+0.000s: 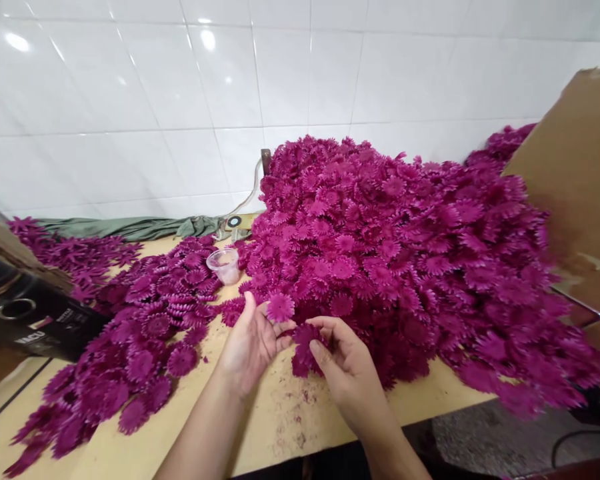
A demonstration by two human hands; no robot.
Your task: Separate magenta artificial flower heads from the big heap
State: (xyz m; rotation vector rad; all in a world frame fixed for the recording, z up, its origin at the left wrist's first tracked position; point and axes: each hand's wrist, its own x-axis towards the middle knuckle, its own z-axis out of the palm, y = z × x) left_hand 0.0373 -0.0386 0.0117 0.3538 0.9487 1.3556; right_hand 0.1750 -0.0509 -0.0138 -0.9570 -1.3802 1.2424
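Observation:
My right hand [347, 370] pinches a magenta artificial flower [306, 350] between thumb and fingers, low over the table. Beside it, my left hand [257, 343] is turned palm up, thumb raised and fingers apart. Another magenta artificial flower [281, 308] overlaps its fingertips; whether it rests on them is unclear. Directly behind both hands rises a large heap of magenta artificial flowers [360, 240], with toothed petal edges. To the left spreads a lower pile of similar flower pieces [145, 327]. A small clear plastic cup [224, 265] with pale contents stands between the piles.
A black cylindrical container [40, 320] leans in at the left. On the right stands a cardboard box [575, 200]. Green cloth [130, 229] lies along the tiled wall [145, 87]. Dark crumbs dot the tabletop [270, 427], and some flowers overhang its right front edge.

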